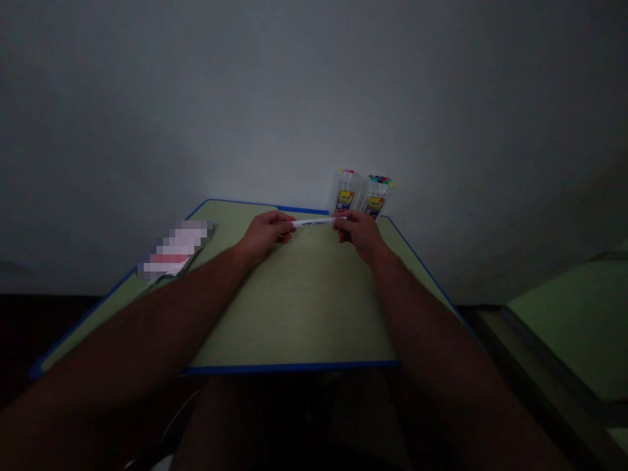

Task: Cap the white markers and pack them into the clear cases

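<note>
A white marker pen lies level in the air between both hands, just above the far part of a green desk with a blue edge. My left hand is closed on the pen's left end. My right hand pinches its right end. Both forearms stretch forward over the desk.
Two clear packs of coloured markers stand upright at the desk's far right corner against a pale wall. A flat blurred packet lies at the desk's left edge. Another green desk stands to the right.
</note>
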A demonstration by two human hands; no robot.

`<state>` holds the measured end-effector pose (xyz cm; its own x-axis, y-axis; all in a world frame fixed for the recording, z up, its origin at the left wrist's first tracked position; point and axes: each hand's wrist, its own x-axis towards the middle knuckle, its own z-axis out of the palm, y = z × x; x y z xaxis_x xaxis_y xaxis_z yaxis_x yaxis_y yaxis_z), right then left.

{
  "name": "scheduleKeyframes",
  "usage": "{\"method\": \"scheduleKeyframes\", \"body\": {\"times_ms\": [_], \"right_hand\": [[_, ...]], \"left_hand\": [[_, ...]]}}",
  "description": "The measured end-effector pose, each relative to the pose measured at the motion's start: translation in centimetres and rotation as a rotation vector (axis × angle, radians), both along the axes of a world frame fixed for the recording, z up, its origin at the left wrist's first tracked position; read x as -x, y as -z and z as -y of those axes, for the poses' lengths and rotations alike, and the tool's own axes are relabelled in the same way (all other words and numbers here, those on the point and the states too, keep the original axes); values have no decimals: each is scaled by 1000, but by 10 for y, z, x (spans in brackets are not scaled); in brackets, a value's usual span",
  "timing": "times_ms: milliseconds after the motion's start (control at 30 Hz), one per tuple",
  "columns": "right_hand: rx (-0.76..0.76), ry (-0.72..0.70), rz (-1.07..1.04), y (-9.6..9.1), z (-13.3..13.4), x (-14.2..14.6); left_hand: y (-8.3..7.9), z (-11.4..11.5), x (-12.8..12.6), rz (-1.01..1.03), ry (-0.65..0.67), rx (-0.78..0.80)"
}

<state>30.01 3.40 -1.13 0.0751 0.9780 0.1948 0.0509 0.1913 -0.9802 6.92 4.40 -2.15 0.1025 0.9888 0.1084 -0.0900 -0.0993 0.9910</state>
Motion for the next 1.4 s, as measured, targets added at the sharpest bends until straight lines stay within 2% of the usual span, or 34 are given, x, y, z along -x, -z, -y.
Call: {"method": "scheduleKeyframes", "body": {"times_ms": [533, 767, 1400], "right_hand": [[-18, 1, -13, 4, -4, -2], [28, 25, -34, -1, 0, 0], [-9, 35, -2, -1, 2, 0]], "left_hand": [[5, -5, 2, 7, 19, -2], [1, -2, 2, 26, 9, 8], [1, -1, 1, 21, -40, -19]]}}
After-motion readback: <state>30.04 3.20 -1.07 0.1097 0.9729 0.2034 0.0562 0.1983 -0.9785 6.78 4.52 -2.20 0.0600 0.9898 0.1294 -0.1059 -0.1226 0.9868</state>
